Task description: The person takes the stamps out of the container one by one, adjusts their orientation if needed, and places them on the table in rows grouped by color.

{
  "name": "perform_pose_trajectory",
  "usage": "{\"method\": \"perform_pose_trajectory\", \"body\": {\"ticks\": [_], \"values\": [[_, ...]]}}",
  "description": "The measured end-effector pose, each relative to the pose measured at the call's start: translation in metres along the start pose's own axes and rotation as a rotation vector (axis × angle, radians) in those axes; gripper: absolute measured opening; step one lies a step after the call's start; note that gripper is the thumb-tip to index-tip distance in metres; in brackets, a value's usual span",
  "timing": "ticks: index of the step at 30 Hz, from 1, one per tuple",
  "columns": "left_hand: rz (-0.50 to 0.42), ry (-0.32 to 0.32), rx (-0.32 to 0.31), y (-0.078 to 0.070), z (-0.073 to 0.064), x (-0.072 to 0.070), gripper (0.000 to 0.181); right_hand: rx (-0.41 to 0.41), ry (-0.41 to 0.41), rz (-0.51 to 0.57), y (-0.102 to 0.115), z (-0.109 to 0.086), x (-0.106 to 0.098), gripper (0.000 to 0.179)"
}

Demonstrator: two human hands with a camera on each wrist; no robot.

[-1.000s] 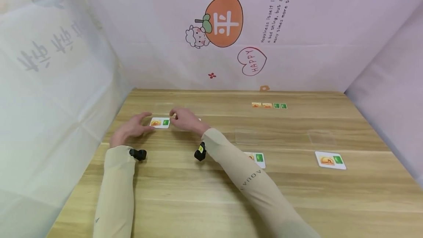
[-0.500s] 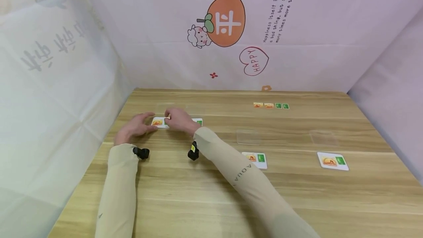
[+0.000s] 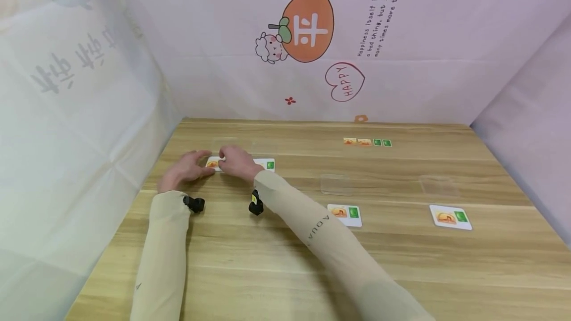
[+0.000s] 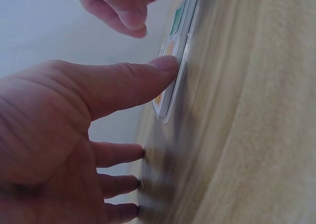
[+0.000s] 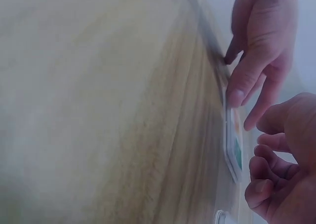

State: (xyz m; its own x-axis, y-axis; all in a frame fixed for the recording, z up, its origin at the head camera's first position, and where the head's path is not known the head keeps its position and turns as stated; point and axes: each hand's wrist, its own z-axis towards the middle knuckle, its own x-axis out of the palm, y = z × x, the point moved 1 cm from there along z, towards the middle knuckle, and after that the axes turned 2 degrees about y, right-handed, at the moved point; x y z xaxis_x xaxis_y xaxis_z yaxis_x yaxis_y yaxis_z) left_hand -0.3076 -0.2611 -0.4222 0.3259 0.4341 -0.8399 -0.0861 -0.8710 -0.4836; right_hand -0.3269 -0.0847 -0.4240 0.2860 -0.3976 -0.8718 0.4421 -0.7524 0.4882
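In the head view my left hand [image 3: 189, 166] sits at the left end of a white card [image 3: 213, 163] with an orange picture. In the left wrist view its thumb presses the near edge of this card [image 4: 178, 51], which has a clear plastic rim. The other visible fingertips touch the table. Over the card's right part hovers my right hand [image 3: 237, 161], fingers curled. No held thing shows between them, and the hand hides the card's green patch from the head camera. Just right of it lies another white card [image 3: 269, 165] with a green patch, partly covered.
Two more picture cards, a middle one [image 3: 345, 215] and a right one [image 3: 451, 217], lie on the wooden table [image 3: 250, 271]. Clear plastic pieces [image 3: 336, 185] lie behind them. A row of small orange and green tiles [image 3: 368, 142] is near the back cloth wall [image 3: 214, 78].
My right hand has moved left from the card's right edge to above the card, covering its green patch. The left hand has stayed at the card's left end. The view has shifted slightly.
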Motion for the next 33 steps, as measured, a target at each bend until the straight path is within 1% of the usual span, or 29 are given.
{"method": "perform_pose_trajectory", "body": {"ticks": [4, 8, 16, 21, 27, 33], "values": [[-0.003, -0.012, -0.010, 0.000, -0.002, -0.001, 0.065, -0.007, 0.015, -0.030, 0.003, 0.004, 0.000, 0.025], [0.002, -0.011, -0.008, -0.002, -0.001, 0.000, 0.065, -0.016, 0.015, -0.032, 0.004, 0.007, 0.000, 0.024], [0.035, 0.003, -0.001, -0.004, -0.002, -0.001, 0.068, 0.014, 0.010, -0.019, 0.000, 0.010, 0.005, 0.024], [0.050, 0.004, -0.004, -0.003, -0.001, -0.001, 0.068, 0.028, -0.008, -0.011, -0.002, 0.011, 0.009, 0.024], [0.049, 0.004, -0.012, -0.001, 0.000, -0.001, 0.068, 0.046, -0.018, -0.015, -0.001, 0.010, 0.010, 0.028], [0.051, 0.000, -0.014, -0.004, -0.001, -0.001, 0.067, 0.064, -0.006, -0.019, -0.001, 0.009, 0.011, 0.031]]}}
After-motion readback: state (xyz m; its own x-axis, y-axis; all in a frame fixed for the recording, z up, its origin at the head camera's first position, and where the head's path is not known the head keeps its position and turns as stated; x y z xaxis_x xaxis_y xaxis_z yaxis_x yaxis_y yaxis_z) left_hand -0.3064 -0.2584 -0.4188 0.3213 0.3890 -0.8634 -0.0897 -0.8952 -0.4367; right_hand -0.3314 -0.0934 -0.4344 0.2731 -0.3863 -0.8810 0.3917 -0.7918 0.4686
